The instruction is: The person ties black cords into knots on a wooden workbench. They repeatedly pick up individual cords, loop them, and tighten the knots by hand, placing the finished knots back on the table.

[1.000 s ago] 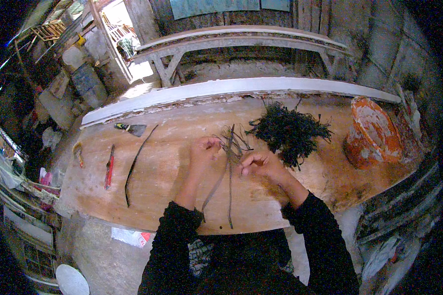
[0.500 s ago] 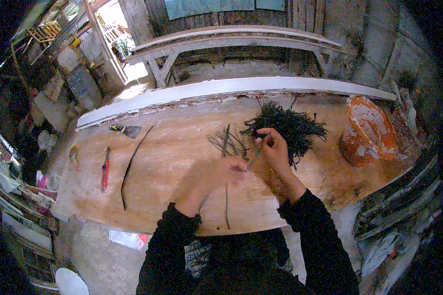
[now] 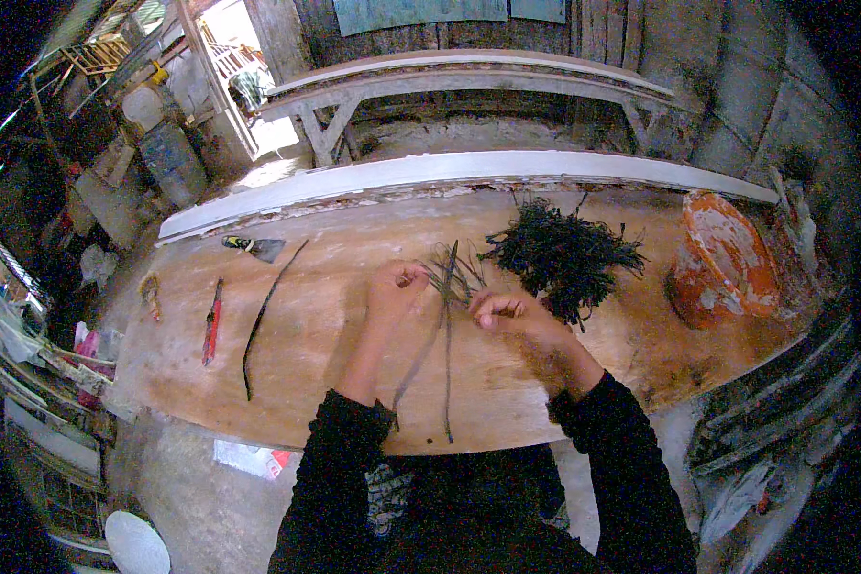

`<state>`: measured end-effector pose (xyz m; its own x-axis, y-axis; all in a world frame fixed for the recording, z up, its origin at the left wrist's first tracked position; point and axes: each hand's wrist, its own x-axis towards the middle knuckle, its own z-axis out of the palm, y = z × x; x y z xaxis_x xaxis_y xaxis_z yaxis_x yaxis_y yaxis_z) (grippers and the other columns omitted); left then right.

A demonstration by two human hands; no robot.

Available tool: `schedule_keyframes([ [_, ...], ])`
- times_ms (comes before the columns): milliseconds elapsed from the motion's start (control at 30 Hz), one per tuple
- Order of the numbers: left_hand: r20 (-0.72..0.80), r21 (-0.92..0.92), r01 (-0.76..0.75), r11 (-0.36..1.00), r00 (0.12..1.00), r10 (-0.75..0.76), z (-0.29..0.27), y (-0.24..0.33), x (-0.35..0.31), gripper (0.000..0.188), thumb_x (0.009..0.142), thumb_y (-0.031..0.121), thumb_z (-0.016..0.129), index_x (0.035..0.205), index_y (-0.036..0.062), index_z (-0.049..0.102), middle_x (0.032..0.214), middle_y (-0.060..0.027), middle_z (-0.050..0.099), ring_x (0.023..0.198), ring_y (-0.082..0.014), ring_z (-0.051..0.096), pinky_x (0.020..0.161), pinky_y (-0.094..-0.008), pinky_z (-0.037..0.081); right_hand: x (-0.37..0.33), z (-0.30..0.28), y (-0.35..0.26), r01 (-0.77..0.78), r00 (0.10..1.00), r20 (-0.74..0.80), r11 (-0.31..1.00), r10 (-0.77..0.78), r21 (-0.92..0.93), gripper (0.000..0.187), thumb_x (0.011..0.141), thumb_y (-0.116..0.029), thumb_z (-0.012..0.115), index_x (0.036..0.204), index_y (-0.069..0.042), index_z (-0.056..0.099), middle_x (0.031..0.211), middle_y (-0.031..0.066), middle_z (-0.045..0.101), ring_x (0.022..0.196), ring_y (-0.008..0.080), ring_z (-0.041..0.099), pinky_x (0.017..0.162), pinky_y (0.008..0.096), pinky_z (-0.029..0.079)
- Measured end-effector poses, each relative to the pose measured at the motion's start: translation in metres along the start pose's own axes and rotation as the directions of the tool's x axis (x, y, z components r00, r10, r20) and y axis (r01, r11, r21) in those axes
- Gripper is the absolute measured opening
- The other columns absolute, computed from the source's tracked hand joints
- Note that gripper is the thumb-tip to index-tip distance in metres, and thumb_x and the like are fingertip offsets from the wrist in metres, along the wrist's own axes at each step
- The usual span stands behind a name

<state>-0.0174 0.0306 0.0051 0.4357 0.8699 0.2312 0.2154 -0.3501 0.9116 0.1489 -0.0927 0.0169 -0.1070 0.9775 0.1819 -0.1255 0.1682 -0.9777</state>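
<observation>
My left hand (image 3: 402,280) is closed, thumb and fingers pinched at the edge of a small bunch of thin, dark, looped strands (image 3: 459,273). Opposite it, my right hand (image 3: 510,311) is also closed, its fingertips at the bunch's other side. A slim dark strip (image 3: 416,373), blurred, trails between the hands toward the table's front edge; which fingers grip it is hard to see. Another long dark strip (image 3: 449,383) lies upright in view beneath the bunch. Just beyond my right hand sits a bushy heap of black knotted strips (image 3: 569,253).
On the wooden table (image 3: 335,287) at left lie a single black strip (image 3: 258,320), a red-handled cutter (image 3: 212,325), a scraper (image 3: 256,249) and a small curved object (image 3: 150,295). An orange plaster-smeared bucket (image 3: 722,263) stands right. A white beam (image 3: 469,170) edges the back.
My left hand has moved up and to the left, my right hand down toward me and away from the black heap. The trailing strip's end has dropped closer to the front edge.
</observation>
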Motion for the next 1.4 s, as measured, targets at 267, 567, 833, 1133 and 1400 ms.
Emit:
schedule_keyframes([
  [267, 0.007, -0.197, 0.006, 0.980, 1.000, -0.005, 0.013, 0.001, -0.006, 0.005, 0.069, 0.004, 0.057, 0.074, 0.0020, 0.056, 0.068, -0.0023, 0.055, 0.057, -0.0070, 0.049, 0.051, -0.0213, 0.039, -0.005, 0.001, -0.009, -0.090, 0.996, -0.010, 0.995, 0.090, -0.030, 0.009, 0.066, -0.006, 0.062, 0.067, -0.002, 0.055, 0.075, 0.0027, 0.055, 0.071, 0.0105, 0.051, 0.064, 0.0219, 0.039],
  [567, 0.590, -0.016, -0.141, 0.990, 0.798, 0.123, 0.025, 0.020, -0.027, 0.015, 0.075, 0.017, 0.055, 0.084, 0.0056, 0.053, 0.074, -0.0020, 0.055, 0.063, -0.0100, 0.052, 0.059, -0.0242, 0.042, 0.009, -0.012, 0.007, 0.142, 0.833, -0.503, 0.968, -0.230, -0.207, 0.014, 0.068, 0.000, 0.058, 0.066, -0.007, 0.046, 0.064, -0.0038, 0.044, 0.059, 0.0039, 0.041, 0.057, 0.0183, 0.034],
  [833, 0.462, -0.202, 0.138, 0.969, 0.886, -0.030, 0.020, 0.030, -0.031, 0.011, 0.075, 0.017, 0.056, 0.074, 0.0062, 0.054, 0.062, 0.0014, 0.051, 0.058, -0.0054, 0.046, 0.054, -0.0215, 0.038, 0.015, -0.019, 0.010, 0.095, 0.686, -0.610, 0.880, -0.397, -0.466, 0.007, 0.068, -0.004, 0.059, 0.072, -0.007, 0.055, 0.065, -0.0039, 0.043, 0.062, 0.0044, 0.039, 0.058, 0.0185, 0.033],
  [1133, -0.190, 0.104, -0.069, 0.992, 0.978, 0.088, 0.004, 0.022, -0.009, 0.004, 0.069, 0.002, 0.059, 0.068, 0.0037, 0.055, 0.059, 0.0015, 0.048, 0.055, -0.0048, 0.045, 0.046, -0.0191, 0.035, 0.007, -0.013, 0.017, 0.167, 0.894, -0.325, 0.904, -0.307, -0.395, 0.009, 0.070, -0.014, 0.061, 0.070, -0.005, 0.059, 0.092, 0.0034, 0.046, 0.081, 0.0124, 0.044, 0.067, 0.0232, 0.036],
  [1400, -0.165, 0.097, -0.265, 0.959, 0.946, 0.278, 0.011, 0.014, -0.008, 0.001, 0.070, 0.000, 0.056, 0.070, 0.0010, 0.057, 0.069, -0.0043, 0.050, 0.058, -0.0101, 0.050, 0.053, -0.0203, 0.040, -0.011, 0.014, -0.017, 0.005, 0.987, 0.159, 0.997, -0.018, 0.080, 0.029, 0.075, -0.029, 0.055, 0.086, -0.002, 0.060, 0.107, 0.0082, 0.045, 0.097, 0.0163, 0.042, 0.081, 0.0293, 0.034],
])
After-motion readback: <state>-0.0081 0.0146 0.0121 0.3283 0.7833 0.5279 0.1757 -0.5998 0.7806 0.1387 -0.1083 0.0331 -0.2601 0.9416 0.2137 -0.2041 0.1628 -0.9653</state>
